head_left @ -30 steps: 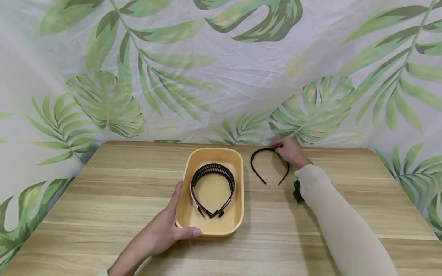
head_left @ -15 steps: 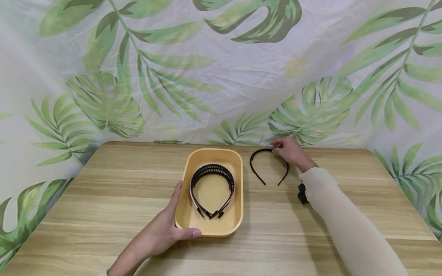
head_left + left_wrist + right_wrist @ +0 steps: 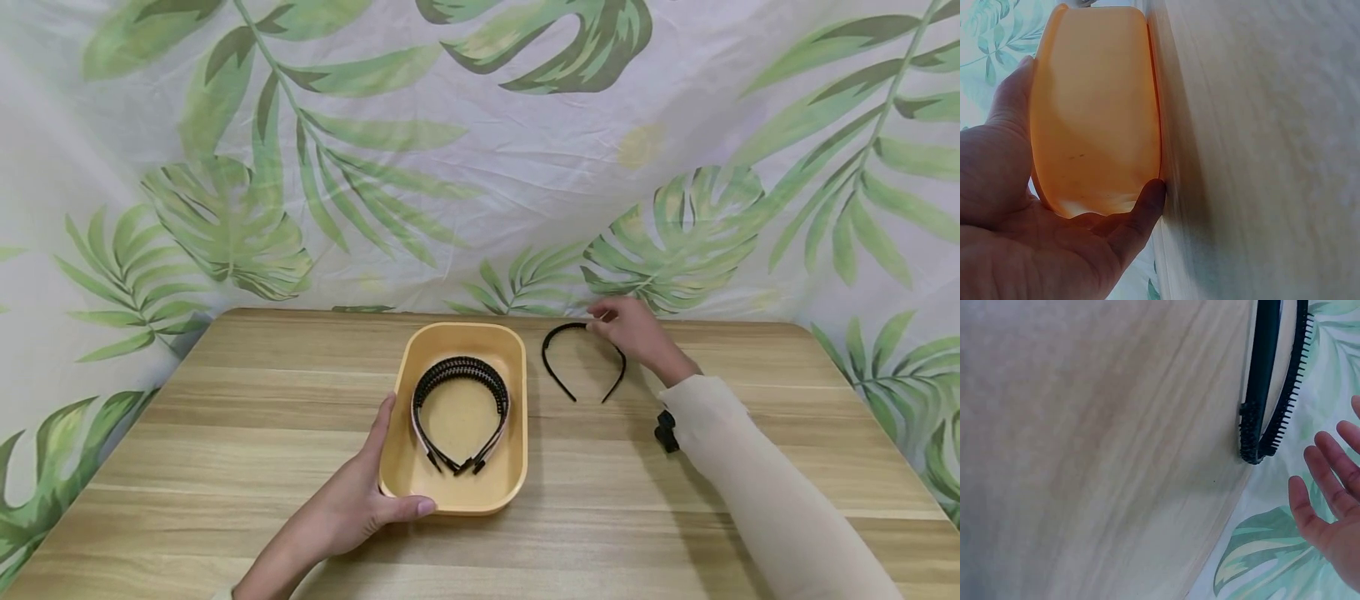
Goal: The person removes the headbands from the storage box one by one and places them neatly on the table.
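Observation:
A yellow bin (image 3: 521,475) stands on the table with several black headbands (image 3: 467,364) nested inside, some with pale edges. My left hand (image 3: 356,504) grips the bin's near left corner, thumb at the front rim and fingers along the side. In the left wrist view fingers reach low on the bin's wall (image 3: 1094,112). One loose black headband (image 3: 567,327) lies right of the bin, its ends toward me. Teeth line it in the right wrist view. My right hand (image 3: 630,327) is at its top right; in the right wrist view its spread, relaxed fingers are apart from the headband.
The wooden table (image 3: 247,433) ends at a back edge close behind the loose headband. A leaf-print cloth (image 3: 420,192) hangs behind it. A small black device (image 3: 666,433) sits at my right sleeve (image 3: 720,417).
My right forearm and sleeve have swung a little to the right, while the fingers stay near the headband's top. The left hand, bin and headbands keep their places.

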`<action>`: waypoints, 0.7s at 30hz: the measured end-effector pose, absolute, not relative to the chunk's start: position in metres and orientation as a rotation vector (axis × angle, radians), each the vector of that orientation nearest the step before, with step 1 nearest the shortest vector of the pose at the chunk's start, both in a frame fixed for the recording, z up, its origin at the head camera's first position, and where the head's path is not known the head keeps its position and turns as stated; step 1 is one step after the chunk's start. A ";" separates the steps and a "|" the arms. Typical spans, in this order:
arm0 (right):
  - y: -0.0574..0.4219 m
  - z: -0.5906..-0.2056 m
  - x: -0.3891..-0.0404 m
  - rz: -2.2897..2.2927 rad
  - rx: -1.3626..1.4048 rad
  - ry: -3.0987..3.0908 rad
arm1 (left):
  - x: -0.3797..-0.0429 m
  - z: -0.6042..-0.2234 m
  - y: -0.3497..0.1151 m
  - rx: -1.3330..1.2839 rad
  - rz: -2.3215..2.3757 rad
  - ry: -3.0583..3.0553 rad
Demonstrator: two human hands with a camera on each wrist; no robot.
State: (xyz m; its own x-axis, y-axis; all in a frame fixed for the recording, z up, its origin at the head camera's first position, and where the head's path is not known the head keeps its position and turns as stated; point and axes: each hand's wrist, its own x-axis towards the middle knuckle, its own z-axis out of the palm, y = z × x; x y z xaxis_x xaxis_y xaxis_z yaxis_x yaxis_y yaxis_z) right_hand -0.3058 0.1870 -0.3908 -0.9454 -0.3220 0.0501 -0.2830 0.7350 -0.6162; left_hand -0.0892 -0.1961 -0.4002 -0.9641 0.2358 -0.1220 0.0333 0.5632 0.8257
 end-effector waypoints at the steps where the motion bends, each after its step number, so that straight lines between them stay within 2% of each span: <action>1: 0.187 -0.391 -0.304 -1.012 -0.509 2.874 | -0.089 -0.400 -0.196 0.227 1.354 2.581; 21: 0.172 -0.388 -0.266 -1.194 -0.656 2.959 | -0.090 -0.401 -0.196 0.214 1.348 2.580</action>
State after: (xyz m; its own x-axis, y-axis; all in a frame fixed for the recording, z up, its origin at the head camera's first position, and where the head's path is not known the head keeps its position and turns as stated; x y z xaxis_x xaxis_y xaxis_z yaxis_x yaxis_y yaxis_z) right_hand -0.2655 0.1720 -0.3884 -0.9124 -0.3222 0.2524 -0.4072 0.6513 -0.6403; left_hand -0.0897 -0.1959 -0.4008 -0.9648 0.2301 -0.1277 0.0265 0.5679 0.8227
